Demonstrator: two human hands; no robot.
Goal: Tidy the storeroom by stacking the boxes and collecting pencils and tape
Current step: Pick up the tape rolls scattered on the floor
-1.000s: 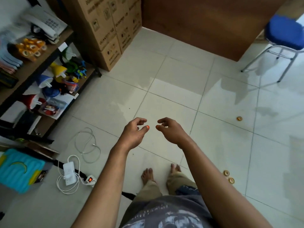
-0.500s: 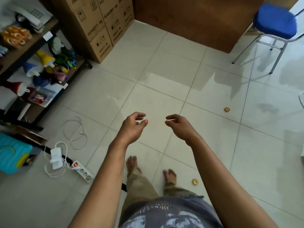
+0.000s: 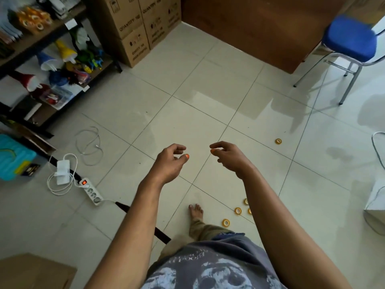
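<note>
Tape rolls [image 3: 238, 210] lie scattered on the floor tiles [image 3: 187, 113] just right of my bare foot [image 3: 195, 211], four small yellow rings close together, partly hidden by my right forearm; another tape roll [image 3: 278, 141] sits alone farther off, toward the blue chair [image 3: 350, 38]. My left hand [image 3: 169, 161] and right hand [image 3: 228, 156] hang out in front of me above the floor, near each other but apart, fingers loosely curled, each grip holding nothing. Stacked cardboard boxes [image 3: 135, 28] stand against the far wall beside the shelf [image 3: 41, 38], which carries more tape. A power strip [image 3: 91, 190] and white cable lie at left
</note>
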